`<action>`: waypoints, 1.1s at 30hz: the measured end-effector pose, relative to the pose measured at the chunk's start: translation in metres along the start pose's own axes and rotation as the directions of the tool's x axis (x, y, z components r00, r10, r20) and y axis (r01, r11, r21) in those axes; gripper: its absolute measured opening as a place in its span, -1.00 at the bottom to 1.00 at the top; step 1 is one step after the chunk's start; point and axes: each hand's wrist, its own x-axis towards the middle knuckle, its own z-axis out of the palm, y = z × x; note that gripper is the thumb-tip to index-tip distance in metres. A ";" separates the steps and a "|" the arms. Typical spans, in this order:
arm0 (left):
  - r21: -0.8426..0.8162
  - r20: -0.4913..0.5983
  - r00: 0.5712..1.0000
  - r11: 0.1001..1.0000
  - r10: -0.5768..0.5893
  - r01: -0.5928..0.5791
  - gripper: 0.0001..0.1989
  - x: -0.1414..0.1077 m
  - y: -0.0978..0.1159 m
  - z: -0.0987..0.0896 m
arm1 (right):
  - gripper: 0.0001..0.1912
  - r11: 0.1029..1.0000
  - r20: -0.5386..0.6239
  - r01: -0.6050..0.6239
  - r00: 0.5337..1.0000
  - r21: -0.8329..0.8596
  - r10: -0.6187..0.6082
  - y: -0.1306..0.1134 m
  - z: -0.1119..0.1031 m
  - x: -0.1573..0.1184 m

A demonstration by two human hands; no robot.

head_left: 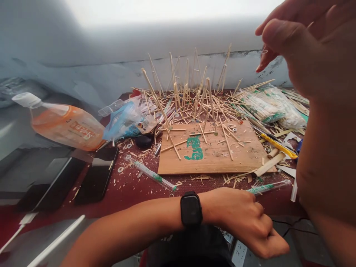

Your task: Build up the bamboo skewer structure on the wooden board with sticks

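Crossed sticks [174, 145] lie on the left half of the wooden board [180, 168]; some appear already joined upright, while loose sticks [222, 107] remain heaped past its back edge. The left hand [239, 215] is clenched near the table's [126, 191] front edge; the right hand [300, 48] hangs raised, fingers bent, any grip unclear. A bottle [69, 126] occupies the left side, below a pale wall [91, 70].

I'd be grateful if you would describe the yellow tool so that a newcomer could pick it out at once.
On the dark red table, find the flat wooden board with the green marking. Beside its right edge lies the slim yellow tool, slanting down to the right. Its bright yellow sets it apart from the pale wood scraps nearby.
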 end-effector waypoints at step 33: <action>-0.199 -0.025 0.999 0.979 -0.039 0.033 -0.66 -0.001 -0.023 -0.017 | -0.83 0.983 0.138 0.037 0.990 -0.179 -0.012 -0.004 -0.001 -0.003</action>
